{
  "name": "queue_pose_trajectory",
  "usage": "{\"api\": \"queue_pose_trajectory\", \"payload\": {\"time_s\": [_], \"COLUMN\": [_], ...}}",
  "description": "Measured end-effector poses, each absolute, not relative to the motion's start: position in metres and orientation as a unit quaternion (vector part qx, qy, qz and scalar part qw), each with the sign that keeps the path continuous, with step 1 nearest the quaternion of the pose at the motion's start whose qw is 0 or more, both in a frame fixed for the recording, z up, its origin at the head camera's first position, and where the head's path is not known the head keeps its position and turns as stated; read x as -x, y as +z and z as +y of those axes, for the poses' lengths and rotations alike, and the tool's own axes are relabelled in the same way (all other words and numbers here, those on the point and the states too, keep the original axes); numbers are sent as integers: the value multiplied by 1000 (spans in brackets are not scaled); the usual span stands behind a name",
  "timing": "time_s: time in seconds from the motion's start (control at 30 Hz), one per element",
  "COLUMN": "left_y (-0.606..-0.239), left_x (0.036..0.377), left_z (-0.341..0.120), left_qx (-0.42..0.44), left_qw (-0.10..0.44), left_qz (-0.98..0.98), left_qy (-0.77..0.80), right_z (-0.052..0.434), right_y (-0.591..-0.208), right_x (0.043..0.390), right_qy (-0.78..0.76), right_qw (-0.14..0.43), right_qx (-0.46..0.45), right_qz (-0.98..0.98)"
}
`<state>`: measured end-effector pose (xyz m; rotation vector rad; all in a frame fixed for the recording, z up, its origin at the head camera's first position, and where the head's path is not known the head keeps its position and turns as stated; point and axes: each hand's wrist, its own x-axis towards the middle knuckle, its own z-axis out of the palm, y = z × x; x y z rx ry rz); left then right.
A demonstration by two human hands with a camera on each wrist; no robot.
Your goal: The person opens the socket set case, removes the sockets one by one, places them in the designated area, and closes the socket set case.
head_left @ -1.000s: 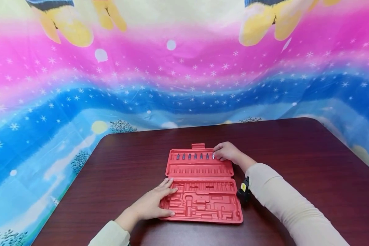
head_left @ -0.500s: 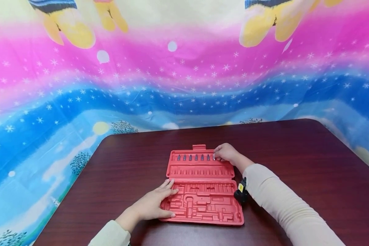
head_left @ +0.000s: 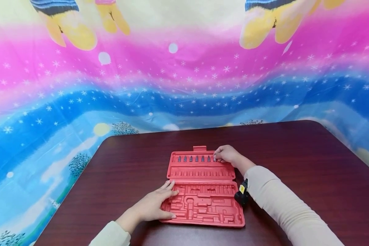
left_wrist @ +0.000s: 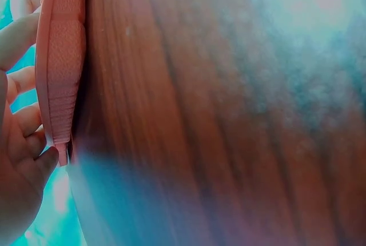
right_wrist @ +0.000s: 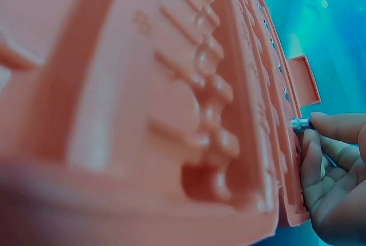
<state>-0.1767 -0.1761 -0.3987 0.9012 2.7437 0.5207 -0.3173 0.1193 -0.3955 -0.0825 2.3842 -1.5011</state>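
With my right hand (head_left: 227, 154) I pinch a small metal bit (right_wrist: 300, 124), its length crosswise to the row of six dark bits (head_left: 196, 159) ending just left of it in the far half of the open red tool case (head_left: 204, 181).

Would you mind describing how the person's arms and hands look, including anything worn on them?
Neither the left hand nor the right hand wears a glove. The left sleeve is pale cream; the right sleeve is light beige, long and creased, ending near the wrist. At the right wrist is a black camera bearing a yellow label, too small to read.
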Motion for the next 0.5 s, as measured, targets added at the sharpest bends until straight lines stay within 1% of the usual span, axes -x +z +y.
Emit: {"api": "queue_pose_trajectory", "payload": {"time_s": [0.2, 0.33, 0.5], "left_y": [-397, -396, -395], "left_x": [176, 176, 176], "left_z": [-176, -177, -177], "left_qx": [-307, -305, -310], "left_qw": [108, 109, 103], "left_qz": [929, 930, 930], "left_qy": [176, 172, 168], "right_z": [121, 120, 120], "right_y": [-397, -397, -394], "right_x": [315, 312, 311], "right_qy": [-544, -560, -584], "right_qw": [159, 149, 133], "right_qx": [35, 36, 17], "right_qz": [823, 814, 801]}}
